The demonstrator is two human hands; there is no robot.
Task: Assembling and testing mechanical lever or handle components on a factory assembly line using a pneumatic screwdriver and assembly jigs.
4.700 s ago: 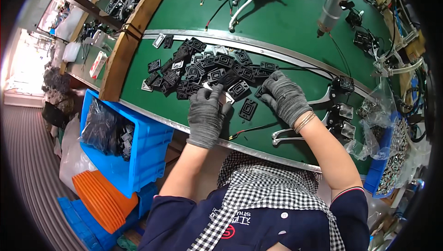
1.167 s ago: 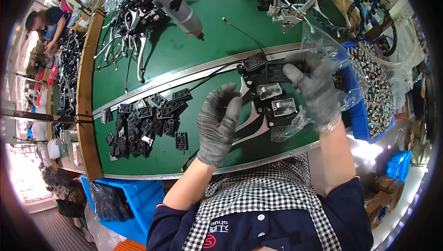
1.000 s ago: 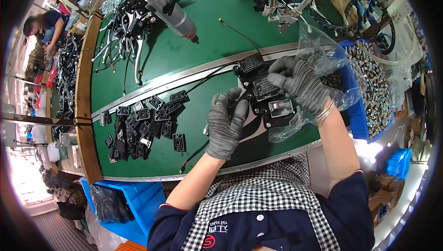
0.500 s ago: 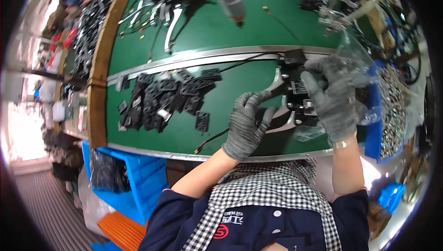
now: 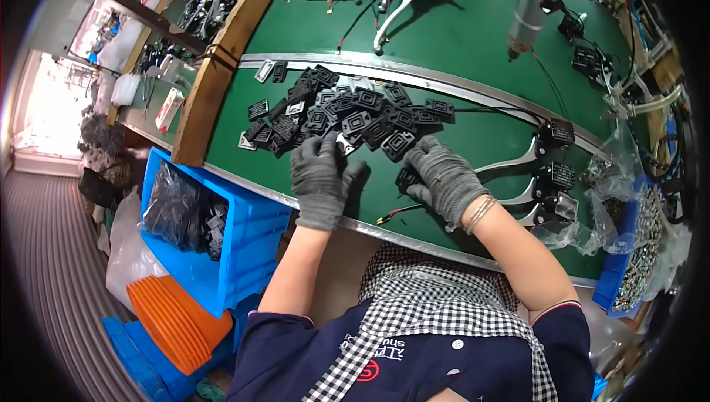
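A heap of small black rectangular cover plates (image 5: 357,122) lies on the green bench, a few showing a silvery face. My left hand (image 5: 319,184), in a grey knit glove, is at the heap's near edge with its fingers stretched and thumb apart, beside a silvery piece (image 5: 345,144). Just right of the heap, my gloved right hand (image 5: 447,180) has finger and thumb around a black cover plate (image 5: 406,178), which its fingers partly hide. Farther right lie silver lever assemblies (image 5: 523,156) with black housings, one with a cable.
A power driver (image 5: 531,14) hangs over the bench's far right. More silver levers (image 5: 396,21) are piled at the back. A blue bin of small metal parts (image 5: 617,254) stands right, near clear plastic bags (image 5: 566,235). Below left is a blue crate (image 5: 244,247); a wooden rail (image 5: 235,54) edges the bench.
Both hands have moved left, away from the lever assemblies, to the heap of cover plates. My right hand has taken hold of one plate. The head view has shifted and turned.
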